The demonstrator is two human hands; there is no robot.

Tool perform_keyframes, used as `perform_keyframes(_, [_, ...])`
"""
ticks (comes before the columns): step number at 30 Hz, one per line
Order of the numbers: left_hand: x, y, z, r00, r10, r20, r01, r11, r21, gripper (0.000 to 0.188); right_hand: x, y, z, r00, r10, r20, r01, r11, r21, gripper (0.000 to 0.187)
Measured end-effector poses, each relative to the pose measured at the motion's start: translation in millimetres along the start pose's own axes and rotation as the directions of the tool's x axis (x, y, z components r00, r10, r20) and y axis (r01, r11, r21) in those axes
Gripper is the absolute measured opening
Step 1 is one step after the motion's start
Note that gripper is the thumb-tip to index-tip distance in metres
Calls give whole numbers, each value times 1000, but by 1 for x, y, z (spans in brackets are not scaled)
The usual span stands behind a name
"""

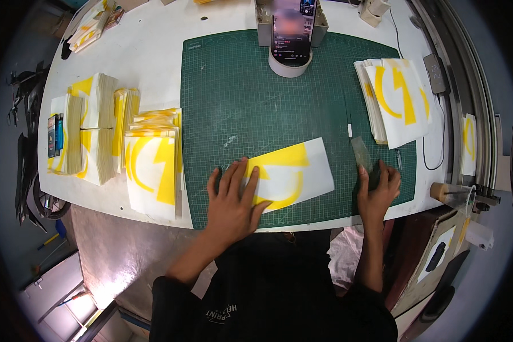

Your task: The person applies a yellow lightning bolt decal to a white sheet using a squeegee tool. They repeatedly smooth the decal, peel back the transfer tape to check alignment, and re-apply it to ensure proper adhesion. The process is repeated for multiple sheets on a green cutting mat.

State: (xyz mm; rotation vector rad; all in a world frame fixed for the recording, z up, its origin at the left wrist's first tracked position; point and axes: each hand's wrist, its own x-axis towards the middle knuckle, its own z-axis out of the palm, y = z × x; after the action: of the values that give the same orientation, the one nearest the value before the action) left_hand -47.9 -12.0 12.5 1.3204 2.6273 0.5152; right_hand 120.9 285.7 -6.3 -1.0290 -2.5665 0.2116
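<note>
A white folded sheet or bag with yellow print (319, 171) lies slightly tilted near the front of the green cutting mat (256, 102). My left hand (231, 196) rests on its left end, fingers spread and thumb along the lower edge. To the right of the sheet, my right hand (378, 191) has its thumb and curled fingers around the lower end of a small translucent strip (359, 149). The material of that strip cannot be made out. Just beyond it, a small white piece (349, 130) lies on the mat.
Stacks of similar yellow-and-white pieces (148, 165) stand at the left, and another stack (396, 102) is on the mat's right side. A phone (292, 31) leans in a round white holder (289, 67) at the back. A capped cup (447, 192) stands beyond the right edge.
</note>
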Motion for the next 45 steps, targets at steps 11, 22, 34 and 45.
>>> perform_keyframes(11, [-1, -1, 15, 998, 27, 50, -24, 998, -65, 89, -30, -56, -9, 996, 42, -83, 6, 858, 514, 29])
perform_keyframes(22, [-3, 3, 14, 1000, 4, 15, -4, 1000, -27, 95, -37, -35, 10, 945, -317, -74, 322, 945, 65, 41])
perform_keyframes(34, [3, 1, 13, 999, 1, -41, -5, 995, -98, 92, -6, -146, 40, 860, -510, 27, 447, 778, 442, 43])
perform_keyframes(45, [-1, 22, 15, 990, -12, -139, -13, 985, -171, 68, 33, -78, 29, 962, -273, -2, 251, 883, 397, 38])
